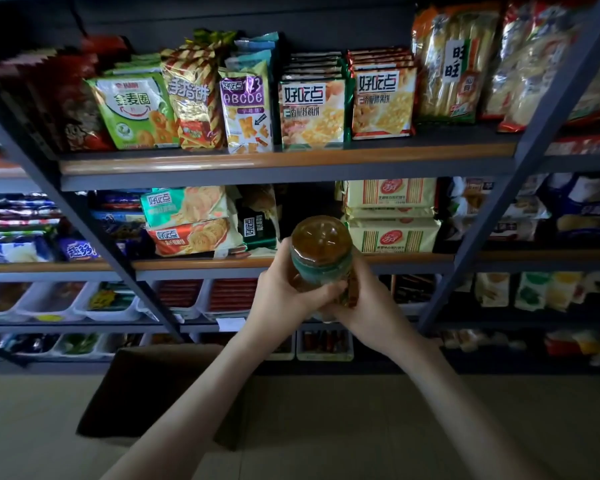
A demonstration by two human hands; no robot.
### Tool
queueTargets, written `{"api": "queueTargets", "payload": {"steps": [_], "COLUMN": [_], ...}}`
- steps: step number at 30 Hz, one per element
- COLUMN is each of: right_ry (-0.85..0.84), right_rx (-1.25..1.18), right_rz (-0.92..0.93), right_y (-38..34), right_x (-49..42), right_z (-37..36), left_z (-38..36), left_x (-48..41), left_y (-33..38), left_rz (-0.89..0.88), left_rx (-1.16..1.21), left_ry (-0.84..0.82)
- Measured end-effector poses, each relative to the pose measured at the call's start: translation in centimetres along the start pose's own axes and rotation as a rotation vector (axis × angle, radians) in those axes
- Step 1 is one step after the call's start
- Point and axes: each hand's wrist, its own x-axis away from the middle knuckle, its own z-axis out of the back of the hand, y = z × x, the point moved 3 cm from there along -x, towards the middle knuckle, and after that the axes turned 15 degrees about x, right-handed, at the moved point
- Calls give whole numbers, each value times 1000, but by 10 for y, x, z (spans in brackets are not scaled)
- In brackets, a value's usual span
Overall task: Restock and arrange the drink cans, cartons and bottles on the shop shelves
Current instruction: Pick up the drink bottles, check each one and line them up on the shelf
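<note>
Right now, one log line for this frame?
stage: holding | object: amber bottle | left hand: grips bottle | right hand: grips bottle | target: likely shelf gap

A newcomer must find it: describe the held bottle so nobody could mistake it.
Start at the grey snack shelving and find its second visible shelf. In front of it, the left hand and right hand grip a bottle. It alone holds amber liquid with a teal label, among flat biscuit packs.

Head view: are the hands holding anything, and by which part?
Left hand and right hand together grip an amber plastic bottle with a teal label, around its nearer end.
</note>
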Motion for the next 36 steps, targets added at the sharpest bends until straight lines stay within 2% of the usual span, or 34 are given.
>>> {"api": "queueTargets", "payload": {"steps": [3, 7, 11, 13, 16, 18, 19, 20, 22, 23, 25, 27, 30, 32, 34, 36], "right_ry": [113, 149, 231, 245, 190, 143, 111, 83, 137, 181, 75, -29, 102, 123, 119, 149], "right_rx": [-82, -251, -440, -647, -773, -719, -616, -445, 83, 358, 788, 972, 980, 929, 623, 252], "right_rz": [-36, -194, -350, -387, -394, -427, -439, -441, -413, -276, 60, 207, 297, 302, 179, -47], "right_y": [-2, 9, 23, 26, 28, 34, 36, 37, 42, 43, 43, 49, 46, 45, 42, 32], "right_x": [-3, -9, -15, -18, -20, -19, -19, -19, -19, -19, -18, -16, -20, -22, -21, -21], "right_z": [1, 7, 19, 22, 19, 18, 19, 22, 34, 39, 35, 23, 15, 13, 15, 17], "left_z": [-1, 2, 9, 7, -2, -5, -5, -5, -3, -1, 3, 3, -1, 3, 13, 19], "left_x": [-10, -20, -14, -11, -12, -14, -15, -15, -17, -20, -26, -31, -32, -35, -40, -44], "left_y": [2, 2, -7, -16, -24, -28, -28, -28, -27, -27, -27, -28, -21, -11, -1, 7], "left_rz": [1, 3, 8, -42, -156, -173, -156, -124, -1, 72, 215, 344, 471, 594, 700, 654], "left_rx": [1, -28, -302, -447, -427, -394, -372, -348, -282, -232, -90, 62, 182, 216, 266, 267], "left_ry": [-141, -314, -440, -364, -194, -143, -119, -95, -44, -24, -2, -18, -129, -193, -259, -319]}}
